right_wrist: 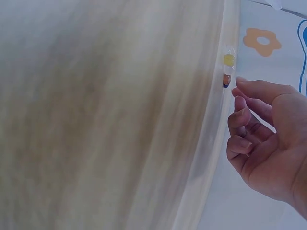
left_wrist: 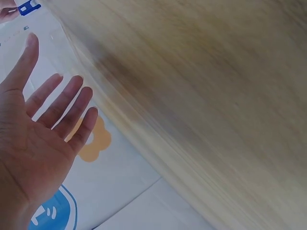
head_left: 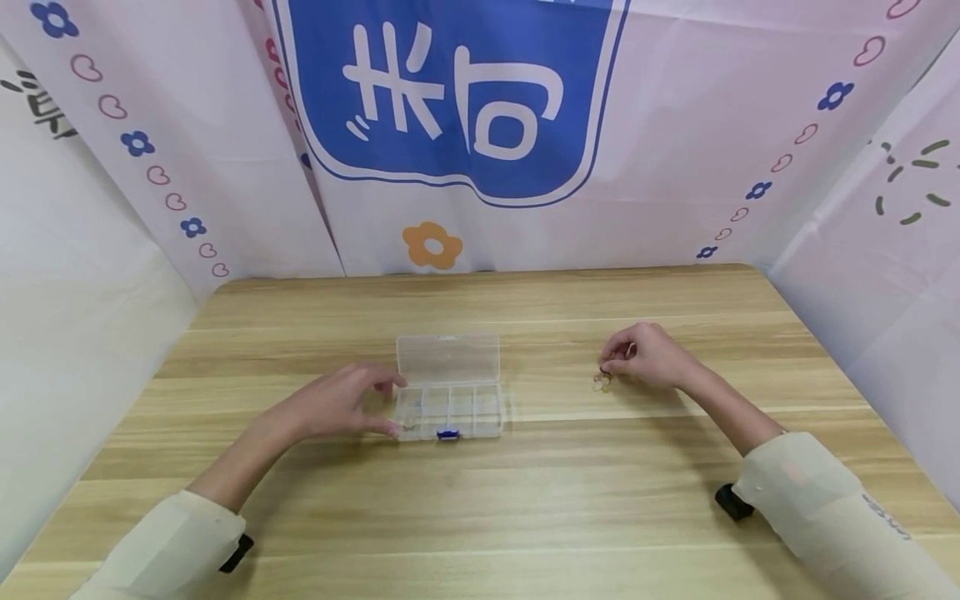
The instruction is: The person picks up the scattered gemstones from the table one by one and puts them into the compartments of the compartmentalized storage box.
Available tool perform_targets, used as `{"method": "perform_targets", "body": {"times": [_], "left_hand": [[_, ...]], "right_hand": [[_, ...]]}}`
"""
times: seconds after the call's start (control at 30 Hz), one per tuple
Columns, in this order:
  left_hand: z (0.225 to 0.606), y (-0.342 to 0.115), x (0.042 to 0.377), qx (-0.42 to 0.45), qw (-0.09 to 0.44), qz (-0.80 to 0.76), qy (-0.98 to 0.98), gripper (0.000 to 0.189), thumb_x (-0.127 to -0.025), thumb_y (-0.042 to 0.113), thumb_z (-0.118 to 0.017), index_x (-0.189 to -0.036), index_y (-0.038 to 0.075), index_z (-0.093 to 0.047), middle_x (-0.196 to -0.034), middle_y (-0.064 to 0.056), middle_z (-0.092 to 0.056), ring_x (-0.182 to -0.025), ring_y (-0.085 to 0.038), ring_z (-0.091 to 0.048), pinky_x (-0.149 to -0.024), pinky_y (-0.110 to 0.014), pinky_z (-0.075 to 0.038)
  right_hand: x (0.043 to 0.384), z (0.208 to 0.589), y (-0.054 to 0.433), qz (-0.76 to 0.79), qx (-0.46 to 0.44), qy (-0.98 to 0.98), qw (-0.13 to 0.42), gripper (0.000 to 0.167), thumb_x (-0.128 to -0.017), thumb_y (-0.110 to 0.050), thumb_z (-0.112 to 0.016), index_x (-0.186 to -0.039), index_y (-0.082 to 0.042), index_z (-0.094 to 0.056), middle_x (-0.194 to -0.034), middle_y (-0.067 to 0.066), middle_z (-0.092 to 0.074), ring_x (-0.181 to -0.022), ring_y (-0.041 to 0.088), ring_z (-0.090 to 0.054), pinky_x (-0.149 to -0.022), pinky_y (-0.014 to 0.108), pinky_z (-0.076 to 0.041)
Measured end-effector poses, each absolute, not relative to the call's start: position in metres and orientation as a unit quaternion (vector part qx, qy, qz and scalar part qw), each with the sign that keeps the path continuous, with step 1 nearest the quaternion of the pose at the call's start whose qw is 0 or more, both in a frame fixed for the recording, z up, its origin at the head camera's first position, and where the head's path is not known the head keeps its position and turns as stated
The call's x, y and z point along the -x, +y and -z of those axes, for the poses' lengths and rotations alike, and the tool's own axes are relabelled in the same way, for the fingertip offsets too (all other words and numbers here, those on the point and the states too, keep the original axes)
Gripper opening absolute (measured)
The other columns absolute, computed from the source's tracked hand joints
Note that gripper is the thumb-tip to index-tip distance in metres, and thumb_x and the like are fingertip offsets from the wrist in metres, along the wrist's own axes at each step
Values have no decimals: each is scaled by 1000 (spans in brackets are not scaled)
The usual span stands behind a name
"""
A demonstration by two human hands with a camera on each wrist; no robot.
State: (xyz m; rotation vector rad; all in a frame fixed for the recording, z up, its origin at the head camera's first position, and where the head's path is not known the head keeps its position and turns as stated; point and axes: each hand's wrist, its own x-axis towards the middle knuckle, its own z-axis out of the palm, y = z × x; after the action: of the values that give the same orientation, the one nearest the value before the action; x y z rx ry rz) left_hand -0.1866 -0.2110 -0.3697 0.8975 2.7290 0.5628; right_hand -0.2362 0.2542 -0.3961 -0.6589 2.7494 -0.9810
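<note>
Wood-grain tabletop [head_left: 465,517] carries a clear compartment box [head_left: 461,402], lid raised. The left hand [head_left: 348,400] spans its left end, fingers spread, not gripping; rightward, the right hand [head_left: 652,358], fingers curled, hovers at small trinkets [head_left: 597,386], any pinch unclear. Only the right-wrist view resolves a yellow piece [right_wrist: 229,60].

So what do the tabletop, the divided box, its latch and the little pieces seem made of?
The tabletop: smooth-looking wood or wood-patterned laminate, given its grain. The box: probably clear, slightly cloudy plastic; the tabletop's tone shows through. The latch: likely plastic, evenly blue. The pieces: some look translucent, perhaps plastic or glass; too small to tell.
</note>
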Motion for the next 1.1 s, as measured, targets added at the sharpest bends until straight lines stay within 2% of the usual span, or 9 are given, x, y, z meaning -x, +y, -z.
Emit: {"method": "perform_targets", "body": {"times": [0.43,0.9,1.1], "left_hand": [[374,-210,186,-308,101,-200,925,70,-79,42,-89,-129,0,-66,-112,-9,-71,-105,-25,-66,-95,-49,-54],[373,-208,185,-310,100,-207,923,67,-79,44,-89,-125,-1,-68,-106,-7,-70,-99,-23,-66,-90,-47,-55],[372,-207,186,-307,103,-204,924,67,-79,44,-89,-124,-1,-68,-104,-7,-70,-97,-23,-66,-89,-46,-56]], "right_hand": [[235,400,251,322,230,916,69,3,-90,-4,-79,-91,-1,-79,-78,0,-70,-71,13,-57,-63,23,-47],[237,399,247,308,211,925,66,5,-91,-5,-78,-91,-1,-79,-80,1,-73,-72,12,-58,-63,25,-47],[239,400,246,302,209,928,60,4,-89,-7,-81,-88,-3,-79,-76,-2,-71,-70,13,-58,-63,25,-46]]}}
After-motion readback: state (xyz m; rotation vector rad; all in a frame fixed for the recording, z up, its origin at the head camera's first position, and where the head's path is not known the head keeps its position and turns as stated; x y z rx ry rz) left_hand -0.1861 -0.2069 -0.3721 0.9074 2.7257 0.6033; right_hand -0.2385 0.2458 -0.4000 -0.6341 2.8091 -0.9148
